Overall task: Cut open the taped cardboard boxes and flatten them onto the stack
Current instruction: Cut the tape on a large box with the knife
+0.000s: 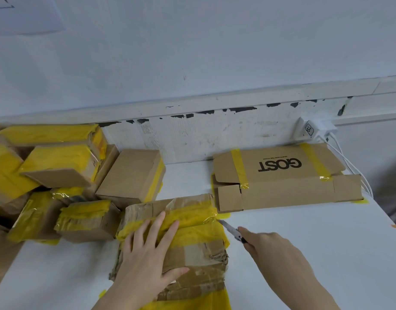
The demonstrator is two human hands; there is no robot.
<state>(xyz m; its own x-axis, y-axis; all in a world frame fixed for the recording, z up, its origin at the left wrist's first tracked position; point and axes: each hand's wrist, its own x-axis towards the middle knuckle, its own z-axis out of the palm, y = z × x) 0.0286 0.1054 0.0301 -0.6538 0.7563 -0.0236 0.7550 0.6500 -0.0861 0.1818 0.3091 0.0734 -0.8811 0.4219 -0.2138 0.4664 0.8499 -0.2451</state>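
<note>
Bare counter (304,238) lies open to the right of the box (192,249) under the left hand (147,253), and the right hand (268,245) with its knife (231,230) reaches in across it. The flattened stack (284,177) bounds this room at the back, against the wall (192,63). Cables (353,168) hang past the stack's right end. To the left, a pile of taped boxes (58,175) crowds the counter and closes that side. A narrow bare strip runs between the pile and the stack.

Left hand (147,253) lies flat with fingers spread and straight, palm down, thumb angled out to the right. Right hand (263,243) is curled in a fist-like grip, forearm reaching in from lower right.
</note>
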